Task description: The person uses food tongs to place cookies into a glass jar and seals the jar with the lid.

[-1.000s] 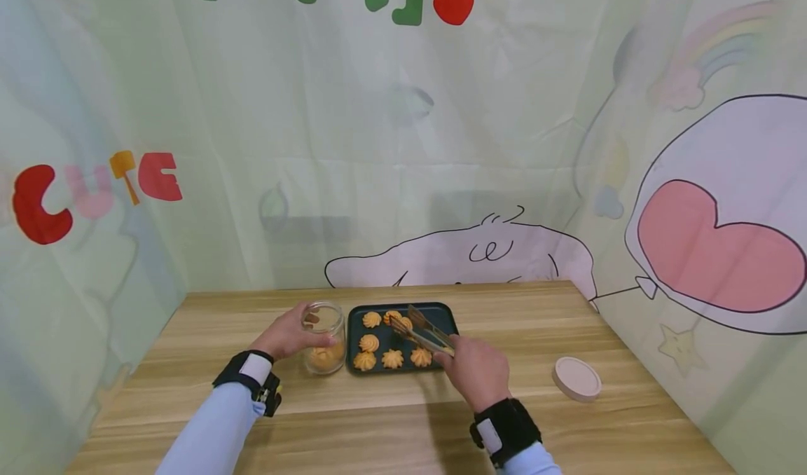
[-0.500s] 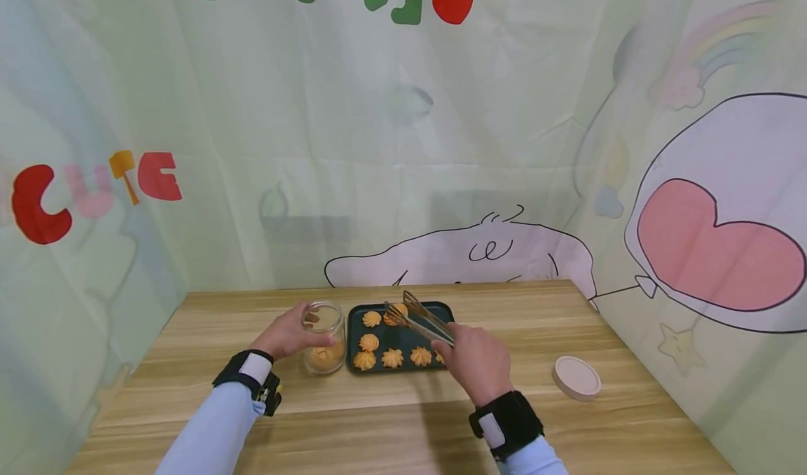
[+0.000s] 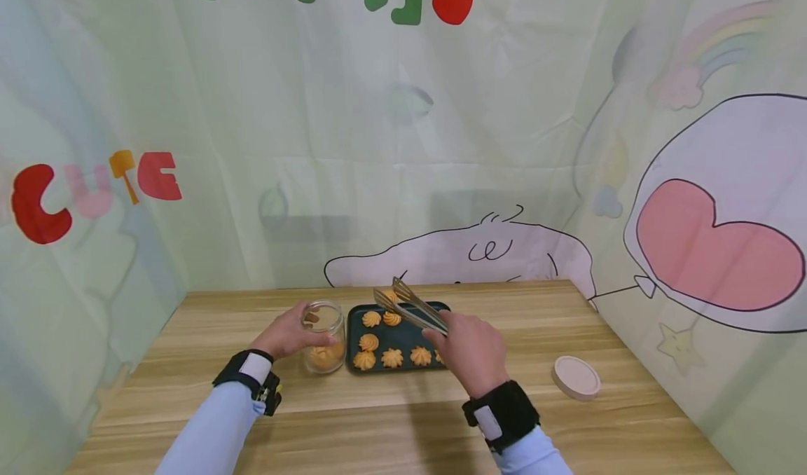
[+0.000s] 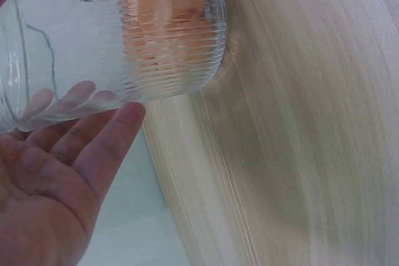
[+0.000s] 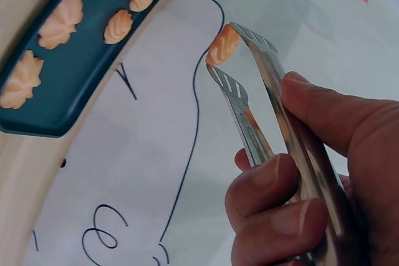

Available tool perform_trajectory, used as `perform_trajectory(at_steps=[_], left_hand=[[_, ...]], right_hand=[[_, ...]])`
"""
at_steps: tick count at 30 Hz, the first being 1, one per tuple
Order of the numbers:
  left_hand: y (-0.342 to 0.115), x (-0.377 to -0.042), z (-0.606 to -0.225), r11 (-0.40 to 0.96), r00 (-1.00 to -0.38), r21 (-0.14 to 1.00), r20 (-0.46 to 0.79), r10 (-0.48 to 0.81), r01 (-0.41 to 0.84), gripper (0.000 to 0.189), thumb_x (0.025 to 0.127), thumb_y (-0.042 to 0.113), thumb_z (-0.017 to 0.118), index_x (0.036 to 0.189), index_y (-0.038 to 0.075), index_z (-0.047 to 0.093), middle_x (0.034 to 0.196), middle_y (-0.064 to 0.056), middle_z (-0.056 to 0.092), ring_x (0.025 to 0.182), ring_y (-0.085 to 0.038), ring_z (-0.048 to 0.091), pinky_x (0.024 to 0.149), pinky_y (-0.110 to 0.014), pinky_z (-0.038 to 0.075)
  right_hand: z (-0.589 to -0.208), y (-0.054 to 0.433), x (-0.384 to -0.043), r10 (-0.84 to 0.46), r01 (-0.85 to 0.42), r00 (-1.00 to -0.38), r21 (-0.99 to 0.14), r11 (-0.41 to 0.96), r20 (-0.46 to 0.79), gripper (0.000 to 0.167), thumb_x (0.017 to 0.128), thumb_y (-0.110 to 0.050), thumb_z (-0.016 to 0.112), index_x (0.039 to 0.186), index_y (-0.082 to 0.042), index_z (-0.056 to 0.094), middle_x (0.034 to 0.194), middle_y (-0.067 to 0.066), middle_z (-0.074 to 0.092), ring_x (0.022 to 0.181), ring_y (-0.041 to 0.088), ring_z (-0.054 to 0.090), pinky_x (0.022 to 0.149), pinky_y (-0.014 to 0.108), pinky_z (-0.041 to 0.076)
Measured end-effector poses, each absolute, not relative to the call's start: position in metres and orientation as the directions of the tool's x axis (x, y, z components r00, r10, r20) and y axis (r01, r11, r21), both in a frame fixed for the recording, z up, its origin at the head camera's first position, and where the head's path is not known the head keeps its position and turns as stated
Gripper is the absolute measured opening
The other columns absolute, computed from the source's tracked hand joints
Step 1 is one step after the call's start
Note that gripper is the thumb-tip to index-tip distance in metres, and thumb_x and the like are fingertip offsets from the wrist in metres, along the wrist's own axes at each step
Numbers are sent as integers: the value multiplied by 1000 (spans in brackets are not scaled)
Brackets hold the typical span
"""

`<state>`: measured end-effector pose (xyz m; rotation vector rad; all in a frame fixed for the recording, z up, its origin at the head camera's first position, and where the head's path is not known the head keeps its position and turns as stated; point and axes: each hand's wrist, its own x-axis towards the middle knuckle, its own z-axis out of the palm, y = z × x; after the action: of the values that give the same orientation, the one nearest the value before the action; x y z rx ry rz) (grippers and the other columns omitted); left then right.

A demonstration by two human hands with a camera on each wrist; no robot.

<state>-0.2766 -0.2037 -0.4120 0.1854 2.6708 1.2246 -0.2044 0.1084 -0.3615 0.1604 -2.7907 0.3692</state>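
My right hand [image 3: 469, 352] grips a pair of metal tongs [image 5: 274, 91], fingers and thumb curled round the arms. Between the tips of the tongs is one swirled cookie [image 5: 223, 45], lifted over the far side of the dark baking tray [image 3: 403, 331]. My left hand [image 3: 291, 331] holds a clear glass jar [image 3: 326, 328] upright on the table, thumb and fingers round its sides. Orange cookies lie in the bottom of the jar, seen through its ribbed wall in the left wrist view. Several more cookies [image 3: 392, 358] sit on the tray, just right of the jar.
A round pale lid [image 3: 576, 377] lies on the wooden table [image 3: 353, 426] at the right. Behind and beside the table hangs a printed backdrop [image 3: 403, 146], close to the table's back edge.
The tongs have closed on a cookie at the back of the tray and risen with it, shifting slightly left. My left hand and the jar have stayed in place.
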Motion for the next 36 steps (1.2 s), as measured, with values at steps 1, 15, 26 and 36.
perform_trajectory(at_steps=[1,15,26,36], left_hand=[[-204,-277,-412,649,-973,761,-126,195,31,102,83,43,87,155,-5,33,147,-32,52,136,-52,50,108,-61,48],[-205,-277,-413,643,-973,765,-130,192,25,101,83,42,87,155,-4,33,147,-32,52,136,-52,50,108,-61,47],[-206,-277,-412,650,-973,759,-125,193,31,100,84,41,86,156,-4,33,147,-31,53,137,-51,50,110,-60,47],[-205,-278,-414,646,-973,763,-126,192,29,99,83,42,86,155,-2,34,148,-31,52,137,-52,50,110,-61,46]], right_hand=[[-360,107,-204,-71,-154,-940,-229,961,334,32,92,-40,77,108,-12,77,60,-4,55,51,14,47,44,27,30],[-339,84,-203,-123,-208,-918,-193,959,377,39,91,-44,77,116,-14,78,67,-1,66,52,13,50,42,27,34],[-334,67,-200,-191,-270,-897,-151,951,398,34,91,-45,77,108,-15,78,61,-5,56,51,11,47,42,25,31],[-336,51,-199,-243,-306,-870,-82,949,429,38,90,-47,77,113,-17,79,54,-5,53,46,10,43,39,24,30]])
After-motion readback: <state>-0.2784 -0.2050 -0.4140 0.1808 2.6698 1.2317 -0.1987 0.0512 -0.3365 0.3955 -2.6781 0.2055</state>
